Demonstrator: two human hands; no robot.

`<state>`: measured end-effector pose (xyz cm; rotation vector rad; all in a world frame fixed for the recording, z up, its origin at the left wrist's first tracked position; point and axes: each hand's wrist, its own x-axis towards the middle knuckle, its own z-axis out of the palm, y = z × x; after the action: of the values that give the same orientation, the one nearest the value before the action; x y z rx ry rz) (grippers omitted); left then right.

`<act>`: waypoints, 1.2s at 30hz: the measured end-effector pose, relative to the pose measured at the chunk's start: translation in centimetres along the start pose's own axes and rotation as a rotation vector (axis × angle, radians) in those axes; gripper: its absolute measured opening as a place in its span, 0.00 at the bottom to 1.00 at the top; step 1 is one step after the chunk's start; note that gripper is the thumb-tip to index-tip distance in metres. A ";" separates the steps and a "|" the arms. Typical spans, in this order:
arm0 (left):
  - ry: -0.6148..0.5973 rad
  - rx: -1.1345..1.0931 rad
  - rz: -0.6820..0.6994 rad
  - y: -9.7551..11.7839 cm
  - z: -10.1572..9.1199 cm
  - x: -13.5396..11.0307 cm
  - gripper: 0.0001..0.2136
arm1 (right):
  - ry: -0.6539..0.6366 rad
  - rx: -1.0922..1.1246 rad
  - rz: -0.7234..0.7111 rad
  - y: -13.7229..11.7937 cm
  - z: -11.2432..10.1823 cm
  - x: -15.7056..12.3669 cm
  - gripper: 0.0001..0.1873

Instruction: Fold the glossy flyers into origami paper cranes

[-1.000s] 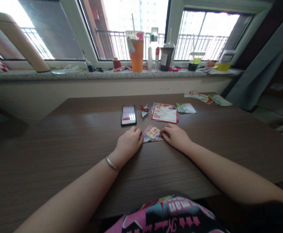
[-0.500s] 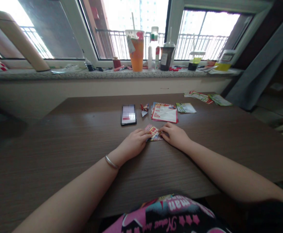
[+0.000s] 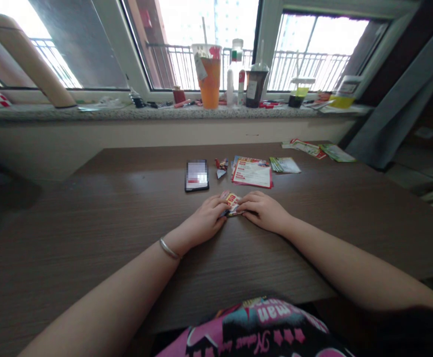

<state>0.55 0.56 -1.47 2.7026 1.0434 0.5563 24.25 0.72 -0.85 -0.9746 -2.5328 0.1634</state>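
A small folded paper flyer (image 3: pixel 233 200), printed in red, yellow and pink, lies on the table between my two hands. My left hand (image 3: pixel 209 216) grips its left side, fingers pressed over the paper, a silver bangle on that wrist. From the other side, my right hand (image 3: pixel 260 209) has its fingers closed on the flyer's right edge. Both hands rest low on the tabletop, and parts of the flyer are hidden under the fingers. Just beyond it lies a small folded paper piece (image 3: pixel 221 167) in red and white.
A phone (image 3: pixel 196 175) lies beyond my left hand. A stack of flyers (image 3: pixel 252 172), a smaller bundle of leaflets (image 3: pixel 285 165) and spread leaflets (image 3: pixel 307 148) lie along the far right. On the windowsill (image 3: pixel 120 115) stand an orange drink cup (image 3: pixel 210 82), a dark cup (image 3: pixel 255 88) and bottles.
My right hand has shifted slightly left, its fingers now covering the flyer's right edge. Less of the flyer shows between the hands. My left hand has barely moved.
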 end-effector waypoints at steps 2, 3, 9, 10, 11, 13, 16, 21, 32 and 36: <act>-0.011 -0.015 -0.010 0.0 0.0 0.0 0.16 | -0.016 0.022 -0.002 0.0 0.1 0.0 0.12; -0.012 -0.021 -0.010 0.1 0.0 -0.1 0.16 | -0.024 0.034 -0.005 0.1 0.2 0.1 0.13; -0.009 -0.045 -0.008 0.2 -0.1 -0.1 0.15 | -0.047 0.052 -0.020 0.4 0.3 0.1 0.14; -0.008 -0.039 0.002 0.2 -0.1 -0.1 0.15 | -0.047 0.055 -0.023 0.4 0.3 0.2 0.15; -0.007 -0.028 0.016 0.2 -0.1 -0.1 0.15 | -0.046 0.055 -0.023 0.4 0.2 0.2 0.15; -0.007 0.009 0.045 0.2 -0.1 -0.1 0.15 | -0.039 0.046 -0.011 0.2 0.2 0.2 0.15; -0.015 0.088 0.067 0.3 -0.2 0.0 0.15 | -0.016 0.012 0.085 0.2 0.3 0.1 0.15; -0.004 0.211 0.085 0.8 -0.5 -0.1 0.13 | 0.013 -0.040 0.245 0.6 0.4 0.1 0.13; 0.001 0.268 0.069 0.9 -0.4 -0.4 0.13 | 0.032 0.013 0.207 1.1 0.4 0.1 0.09; -0.015 0.248 0.092 0.9 -0.4 -0.3 0.14 | 0.033 0.040 0.128 1.7 0.5 0.1 0.09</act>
<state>0.73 -0.26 -0.91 2.9777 1.0513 0.4471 25.04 2.06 -1.71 -1.1142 -2.4285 0.2322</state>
